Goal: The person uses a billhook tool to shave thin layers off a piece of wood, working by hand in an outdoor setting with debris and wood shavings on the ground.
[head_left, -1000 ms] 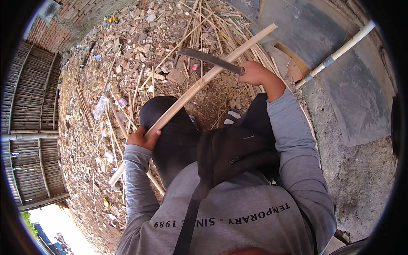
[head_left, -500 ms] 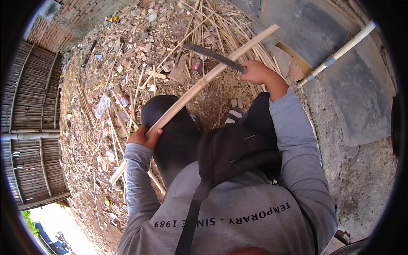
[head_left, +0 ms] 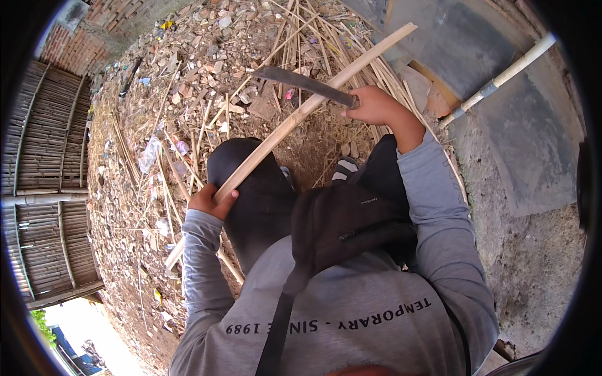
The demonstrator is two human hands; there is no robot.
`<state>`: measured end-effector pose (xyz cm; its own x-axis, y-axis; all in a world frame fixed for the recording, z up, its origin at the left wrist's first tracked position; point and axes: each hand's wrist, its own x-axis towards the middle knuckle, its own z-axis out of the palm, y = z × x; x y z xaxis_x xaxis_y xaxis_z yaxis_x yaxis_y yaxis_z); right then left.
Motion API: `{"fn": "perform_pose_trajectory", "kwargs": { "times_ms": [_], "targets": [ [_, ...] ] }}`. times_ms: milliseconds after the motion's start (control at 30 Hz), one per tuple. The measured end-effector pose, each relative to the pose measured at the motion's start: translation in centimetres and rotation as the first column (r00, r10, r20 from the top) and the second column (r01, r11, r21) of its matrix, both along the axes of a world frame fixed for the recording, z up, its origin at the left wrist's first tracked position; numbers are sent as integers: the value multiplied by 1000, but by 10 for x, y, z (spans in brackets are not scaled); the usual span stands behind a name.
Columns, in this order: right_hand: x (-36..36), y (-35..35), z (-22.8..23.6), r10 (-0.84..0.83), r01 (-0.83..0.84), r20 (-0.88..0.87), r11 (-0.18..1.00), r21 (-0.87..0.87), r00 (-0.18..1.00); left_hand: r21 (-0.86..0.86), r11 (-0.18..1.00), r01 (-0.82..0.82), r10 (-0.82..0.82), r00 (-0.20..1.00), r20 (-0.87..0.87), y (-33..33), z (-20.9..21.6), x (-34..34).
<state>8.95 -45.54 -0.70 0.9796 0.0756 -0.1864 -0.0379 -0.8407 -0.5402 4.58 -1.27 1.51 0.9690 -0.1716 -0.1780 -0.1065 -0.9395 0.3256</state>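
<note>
A long pale bamboo strip [head_left: 276, 136] slants across my lap, rising from lower left to upper right. Near its lower end, my left hand [head_left: 212, 200] is closed round it, thumb on top, beside my left knee. My right hand [head_left: 378, 108] grips the handle of a machete [head_left: 301, 81]; most of the handle is hidden in my fist. The dark, wide blade points left and crosses the strip's upper part, apparently touching it. Beyond the blade, the strip's far end reaches up toward the grey sheets.
Several split bamboo strips [head_left: 307, 37] lie heaped ahead on rubble-strewn ground [head_left: 188, 81], with more at the left. Grey sheets [head_left: 520, 125] and a pale pole [head_left: 501, 78] are at the right. A bamboo slat wall [head_left: 44, 131] stands far left. A black bag [head_left: 351, 225] hangs across my body.
My right hand and the machete have shifted slightly left along the strip, toward me. The strip has moved a little up and right; my left hand stays nearly in place.
</note>
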Motion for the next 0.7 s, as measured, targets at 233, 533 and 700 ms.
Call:
{"fn": "perform_pose_trajectory", "kwargs": {
  "times_ms": [233, 533, 700],
  "targets": [
    [8, -16, -18, -11, 14, -38, 996, 93, 999, -63, 998, 19, -16, 999, 41, 0, -3, 1],
    [3, -4, -23, 50, -51, 46, 999, 15, 998, 16, 1000, 11, -11, 1000, -20, 1, -5, 6],
    [9, -10, -12, 49, -48, -80, 999, 13, 996, 15, 1000, 18, -18, 1000, 15, 4, -8, 5]
  ]
}}
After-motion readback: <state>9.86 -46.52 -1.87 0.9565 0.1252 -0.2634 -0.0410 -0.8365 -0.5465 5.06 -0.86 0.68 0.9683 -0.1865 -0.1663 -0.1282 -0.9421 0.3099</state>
